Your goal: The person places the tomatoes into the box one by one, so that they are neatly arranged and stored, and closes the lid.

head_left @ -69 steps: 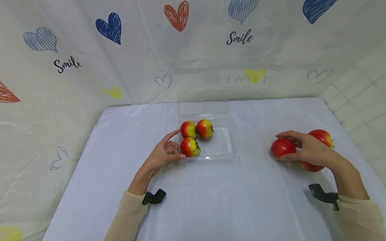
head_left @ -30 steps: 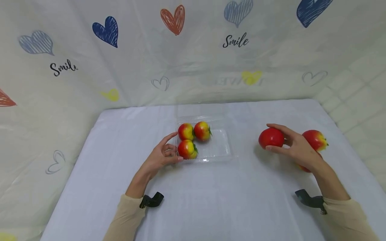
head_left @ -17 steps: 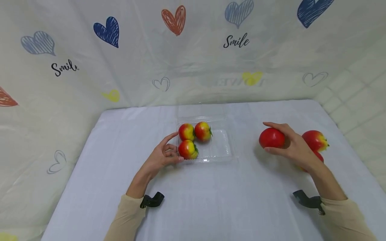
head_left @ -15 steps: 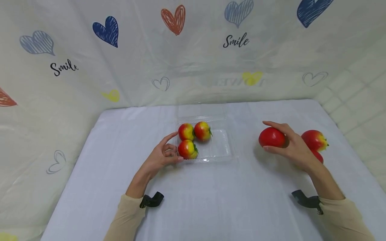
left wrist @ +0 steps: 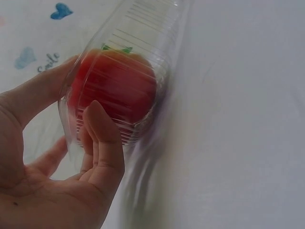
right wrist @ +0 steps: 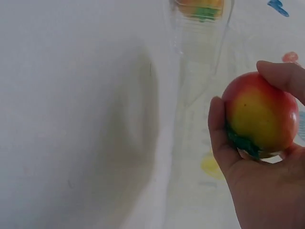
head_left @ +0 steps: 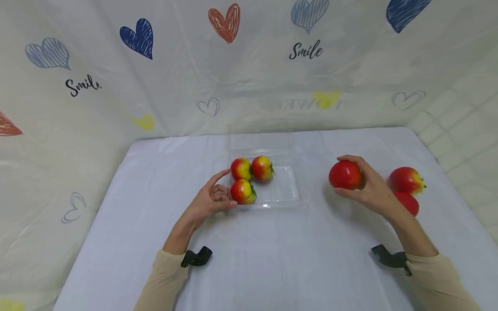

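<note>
My left hand (head_left: 208,199) holds the left side of a clear plastic clamshell box (head_left: 282,183), its thumb near the front corner and index finger farther back. Inside the box's left part sit three red-and-yellow round fruits (head_left: 243,192) with green leafy tops. Through the clear wall in the left wrist view, one red fruit (left wrist: 119,86) shows close to my fingers. My right hand (head_left: 371,188) grips another such fruit (head_left: 345,175) between thumb and fingers, raised above the cloth. Its yellow end and green top (right wrist: 243,143) show in the right wrist view.
Two more fruits lie at the right of the table, a red one with a yellow end (head_left: 406,180) and a red one (head_left: 407,203) partly behind my right forearm. The box's transparent lid (head_left: 260,140) stands open at the back. White cloth (head_left: 272,259) covers the table.
My right hand has taken a fruit from the group at the right, lifted it and carried it left. The left hand has stayed at the box.
</note>
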Tool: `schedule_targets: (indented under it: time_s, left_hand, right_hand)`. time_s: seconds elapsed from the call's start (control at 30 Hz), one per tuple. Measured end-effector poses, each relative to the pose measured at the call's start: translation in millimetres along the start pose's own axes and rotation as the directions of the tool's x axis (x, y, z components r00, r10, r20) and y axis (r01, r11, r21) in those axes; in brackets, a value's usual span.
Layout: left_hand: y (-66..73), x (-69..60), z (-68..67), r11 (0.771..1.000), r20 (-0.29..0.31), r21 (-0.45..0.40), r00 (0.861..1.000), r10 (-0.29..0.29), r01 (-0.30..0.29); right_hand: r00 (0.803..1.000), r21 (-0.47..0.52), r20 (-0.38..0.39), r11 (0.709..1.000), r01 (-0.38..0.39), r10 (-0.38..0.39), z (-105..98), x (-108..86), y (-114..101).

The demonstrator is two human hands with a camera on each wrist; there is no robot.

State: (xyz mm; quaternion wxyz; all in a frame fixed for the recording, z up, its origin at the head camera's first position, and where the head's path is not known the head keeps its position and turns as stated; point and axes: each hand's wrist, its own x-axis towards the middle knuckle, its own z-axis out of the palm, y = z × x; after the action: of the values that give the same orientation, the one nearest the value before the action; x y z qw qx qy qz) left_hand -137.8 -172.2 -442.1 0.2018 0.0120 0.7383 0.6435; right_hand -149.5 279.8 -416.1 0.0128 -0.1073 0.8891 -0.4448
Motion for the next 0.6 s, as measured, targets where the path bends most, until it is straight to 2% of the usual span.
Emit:
schedule_targets:
  time_s: [0.6]
  left_hand:
    - [2.6, -0.2, 1.3, 1.000, 0.008, 0.004, 1.000, 0.009, -0.009]
  right_hand:
    - [0.999, -0.017, 0.028, 1.000, 0.020, -0.019, 7.1, 4.4, -8.4]
